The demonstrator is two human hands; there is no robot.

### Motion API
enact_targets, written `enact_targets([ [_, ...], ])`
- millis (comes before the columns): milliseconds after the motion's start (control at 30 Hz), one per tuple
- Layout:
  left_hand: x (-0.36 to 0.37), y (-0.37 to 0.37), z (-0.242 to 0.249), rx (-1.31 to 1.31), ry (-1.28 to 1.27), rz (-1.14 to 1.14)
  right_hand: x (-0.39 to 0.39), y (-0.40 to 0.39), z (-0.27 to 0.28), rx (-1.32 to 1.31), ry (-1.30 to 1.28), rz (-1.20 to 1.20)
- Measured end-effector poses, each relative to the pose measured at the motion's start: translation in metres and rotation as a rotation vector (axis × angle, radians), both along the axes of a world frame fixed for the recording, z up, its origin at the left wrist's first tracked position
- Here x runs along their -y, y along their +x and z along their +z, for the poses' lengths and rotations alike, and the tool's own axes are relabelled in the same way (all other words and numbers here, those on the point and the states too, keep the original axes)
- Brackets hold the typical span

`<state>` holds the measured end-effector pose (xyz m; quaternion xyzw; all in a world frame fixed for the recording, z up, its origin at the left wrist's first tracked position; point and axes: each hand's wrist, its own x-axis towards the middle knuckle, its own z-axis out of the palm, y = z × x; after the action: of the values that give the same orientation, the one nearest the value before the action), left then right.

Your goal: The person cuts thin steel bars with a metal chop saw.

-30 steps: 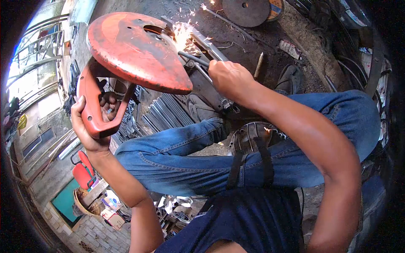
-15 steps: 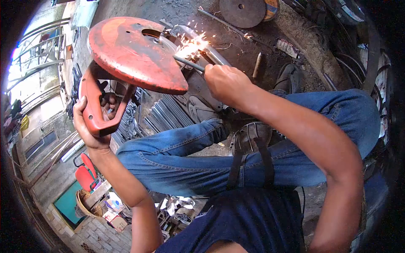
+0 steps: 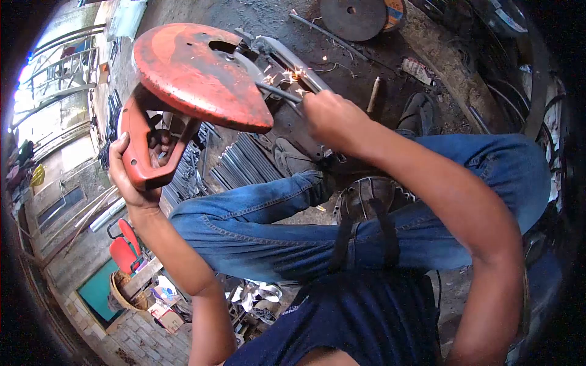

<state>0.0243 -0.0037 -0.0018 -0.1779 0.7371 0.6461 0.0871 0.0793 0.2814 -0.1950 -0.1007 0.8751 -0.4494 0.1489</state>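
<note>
My left hand (image 3: 131, 171) is wrapped round the orange handle (image 3: 139, 160) of a cut-off saw, its fingers inside the handle loop. The saw's worn orange guard (image 3: 198, 76) covers most of the disc and hides much of the cutting spot. In my closed right hand (image 3: 334, 120) is a thin grey metal rod (image 3: 278, 91), reaching left to the guard's right edge. A few small sparks (image 3: 294, 74) fly just beyond the rod, beside the saw's pale metal base (image 3: 299, 66). Whether the disc touches the rod is hidden.
Bundled metal rods (image 3: 247, 165) lie on the floor beyond my bent leg. Worn cutting discs (image 3: 353, 18) lie at the top, with a loose rod (image 3: 329, 36) nearby. My shoes (image 3: 292, 157) are close below the saw. A basket (image 3: 125, 290) stands lower left.
The bright spray of sparks has shrunk to a few scattered ones. My right hand has shifted slightly right and down with the rod. The saw handle has moved slightly right and up.
</note>
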Motion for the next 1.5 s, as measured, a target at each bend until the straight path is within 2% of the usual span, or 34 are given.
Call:
enact_targets([
  [33,-0.004,0.001,0.0,0.013,0.028,0.0,-0.001,-0.005,-0.003,-0.009,-0.005,0.012],
  [67,-0.003,0.0,-0.002,-0.031,-0.003,0.083,-0.003,-0.011,-0.006,0.112,-0.067,-0.006],
  [100,-0.005,0.001,-0.001,-0.021,-0.007,0.072,-0.005,-0.015,-0.008,0.234,-0.127,-0.024],
  [167,-0.004,0.002,0.0,-0.001,0.001,0.015,-0.008,-0.013,-0.02,0.261,-0.202,-0.09],
  [233,-0.023,0.003,0.002,-0.046,0.003,0.081,-0.011,-0.013,-0.031,0.295,-0.305,-0.201],
  [367,-0.025,0.004,0.006,-0.041,0.027,0.14,-0.014,-0.015,-0.045,0.298,-0.382,-0.226],
  [667,-0.019,0.001,0.005,-0.044,-0.005,0.191,-0.015,-0.02,-0.055,0.296,-0.377,-0.219],
  [800,-0.008,0.0,0.001,-0.003,0.01,0.103,-0.012,-0.018,-0.057,0.333,-0.393,-0.217],
  [1000,-0.019,0.0,0.001,-0.018,0.021,0.156,-0.009,-0.017,-0.055,0.422,-0.486,-0.22],
  [1067,-0.013,0.0,0.001,0.01,0.047,0.14,-0.009,-0.016,-0.044,0.587,-0.511,-0.284],
  [1167,-0.006,-0.002,0.0,0.035,0.084,0.105,-0.008,-0.017,-0.049,0.503,-0.481,-0.262],
  [1267,-0.008,-0.003,0.0,0.039,0.089,0.134,-0.007,-0.02,-0.041,0.587,-0.438,-0.223],
  [1400,-0.025,0.002,0.003,0.017,0.089,0.122,-0.003,-0.02,-0.043,0.553,-0.425,-0.205],
  [1500,-0.03,0.004,0.005,0.014,0.098,0.125,0.001,-0.02,-0.046,0.415,-0.338,-0.161],
])
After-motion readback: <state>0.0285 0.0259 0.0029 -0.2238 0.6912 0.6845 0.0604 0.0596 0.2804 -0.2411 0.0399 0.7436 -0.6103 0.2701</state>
